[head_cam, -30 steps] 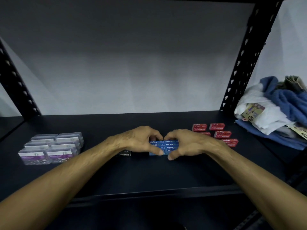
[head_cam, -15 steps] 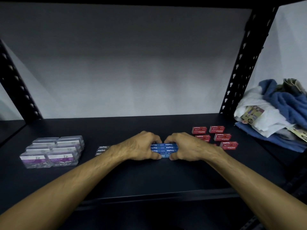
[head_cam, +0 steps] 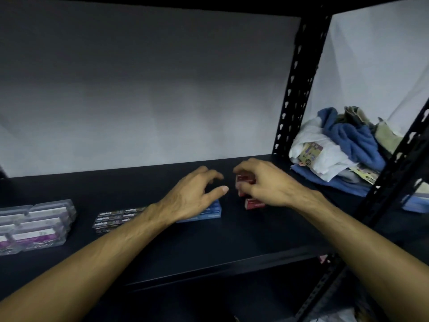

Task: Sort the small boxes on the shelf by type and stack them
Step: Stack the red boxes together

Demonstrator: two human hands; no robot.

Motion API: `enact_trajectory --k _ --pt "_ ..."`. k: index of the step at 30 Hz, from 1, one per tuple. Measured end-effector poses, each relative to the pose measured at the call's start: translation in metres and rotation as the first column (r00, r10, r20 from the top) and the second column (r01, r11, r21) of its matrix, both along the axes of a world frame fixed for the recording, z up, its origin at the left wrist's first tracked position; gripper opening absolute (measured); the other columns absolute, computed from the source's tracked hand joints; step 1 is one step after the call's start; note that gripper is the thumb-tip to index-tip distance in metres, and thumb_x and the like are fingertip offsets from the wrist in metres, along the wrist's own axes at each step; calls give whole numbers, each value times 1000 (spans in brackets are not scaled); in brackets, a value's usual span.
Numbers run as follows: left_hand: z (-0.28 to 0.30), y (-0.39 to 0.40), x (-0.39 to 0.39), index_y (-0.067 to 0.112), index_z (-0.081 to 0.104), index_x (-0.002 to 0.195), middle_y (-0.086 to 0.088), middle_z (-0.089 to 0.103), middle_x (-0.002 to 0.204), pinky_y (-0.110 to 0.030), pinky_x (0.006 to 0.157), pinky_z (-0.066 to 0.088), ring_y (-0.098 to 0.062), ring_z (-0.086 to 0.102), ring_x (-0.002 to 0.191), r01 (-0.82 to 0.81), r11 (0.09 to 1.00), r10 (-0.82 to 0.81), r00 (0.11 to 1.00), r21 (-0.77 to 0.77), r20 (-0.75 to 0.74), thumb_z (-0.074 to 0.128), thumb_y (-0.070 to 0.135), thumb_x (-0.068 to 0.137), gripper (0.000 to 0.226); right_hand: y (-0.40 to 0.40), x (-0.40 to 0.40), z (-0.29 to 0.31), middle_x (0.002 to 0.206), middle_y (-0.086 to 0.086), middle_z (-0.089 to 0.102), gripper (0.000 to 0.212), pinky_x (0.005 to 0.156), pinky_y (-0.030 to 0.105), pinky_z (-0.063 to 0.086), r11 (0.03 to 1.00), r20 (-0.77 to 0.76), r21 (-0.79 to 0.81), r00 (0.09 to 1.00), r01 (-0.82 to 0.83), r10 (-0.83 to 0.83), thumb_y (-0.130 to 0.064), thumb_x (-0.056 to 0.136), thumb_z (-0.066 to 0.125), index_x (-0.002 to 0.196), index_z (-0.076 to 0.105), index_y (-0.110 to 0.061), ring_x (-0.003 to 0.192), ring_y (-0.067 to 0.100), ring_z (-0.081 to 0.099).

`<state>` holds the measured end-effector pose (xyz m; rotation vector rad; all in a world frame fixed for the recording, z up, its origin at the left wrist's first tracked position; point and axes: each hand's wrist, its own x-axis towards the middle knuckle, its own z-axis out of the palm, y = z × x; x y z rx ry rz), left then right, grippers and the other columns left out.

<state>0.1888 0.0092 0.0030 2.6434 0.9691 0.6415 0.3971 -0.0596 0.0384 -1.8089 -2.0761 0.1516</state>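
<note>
Now both hands have left the blue boxes [head_cam: 210,211]: my left hand [head_cam: 193,194] hovers over them, fingers spread and empty, while my right hand [head_cam: 264,184] pinches a red box [head_cam: 243,178] just beside it.

Dim, shadowy shelf [head_cam: 209,247]; soft motion blur, wide-angle edge bending.

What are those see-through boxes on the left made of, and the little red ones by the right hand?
The clear lidded boxes with purple labels look like hard transparent plastic: the contents show through and the edges catch glints of light. The small red boxes look like printed cardboard, matte with flat faces and sharp folded corners, though blur leaves that open. The right hand grips one of them.
</note>
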Motion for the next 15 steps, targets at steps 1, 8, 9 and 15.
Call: enact_trajectory --k 1,8,9,15 --pt "1 -2 10 26 60 126 8 54 106 -18 73 40 2 50 80 13 1000 -13 1000 -2 0 53 51 95 41 -3 10 2 119 -6 61 38 92 38 50 999 15 27 999 30 -31 -39 88 63 123 61 -27 106 12 58" --pt "-5 -15 76 19 67 118 4 63 107 -21 75 45 -5 52 81 82 996 -84 996 -41 -39 66 36 92 31 -28 65 -11 109 -1 59 28 85 36 50 974 153 -18 964 224 -219 -18 87 63 114 67 -24 102 18 58" --pt "-6 -16 82 18 67 117 3 64 108 -22 76 47 -6 54 82 82 995 -84 996 -48 -44 67 35 91 31 -30 69 -15 110 -1 59 29 86 37 50 973 158 -29 962 228 -221 -16 86 63 114 67 -24 102 18 57" --pt "-11 -19 103 17 69 114 0 68 106 -33 85 54 -16 64 95 45 995 -56 991 -93 -121 69 29 90 27 -28 82 -36 116 -1 58 34 89 38 51 964 136 -80 961 253 -241 -11 87 62 118 66 -24 107 19 57"
